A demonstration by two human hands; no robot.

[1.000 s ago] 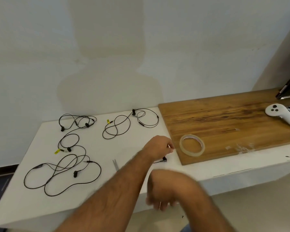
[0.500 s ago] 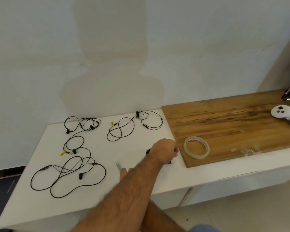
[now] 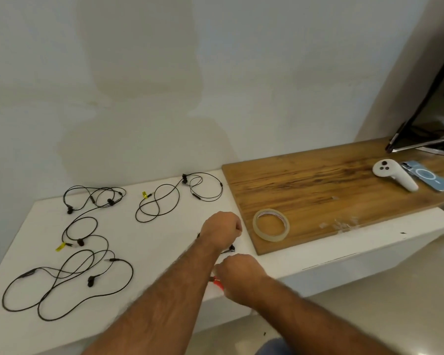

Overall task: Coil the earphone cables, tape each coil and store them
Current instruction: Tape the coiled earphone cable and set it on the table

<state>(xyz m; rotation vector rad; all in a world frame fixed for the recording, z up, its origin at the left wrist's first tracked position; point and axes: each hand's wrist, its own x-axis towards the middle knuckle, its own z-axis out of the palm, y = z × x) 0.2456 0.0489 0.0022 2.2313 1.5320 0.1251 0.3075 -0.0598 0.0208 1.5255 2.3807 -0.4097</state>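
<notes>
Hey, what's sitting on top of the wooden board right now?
On the wooden board lie a tape roll, a white controller, a blue phone and clear tape scraps. The controller overlaps the phone's left edge.

Right hand (image 3: 237, 274) now at red scissors (image 3: 218, 283)

Operator body: two bare forearms, sleeveless
Left hand (image 3: 221, 230) and right hand (image 3: 241, 276): no gloves, rings or wristwear; forearms hairy.
</notes>
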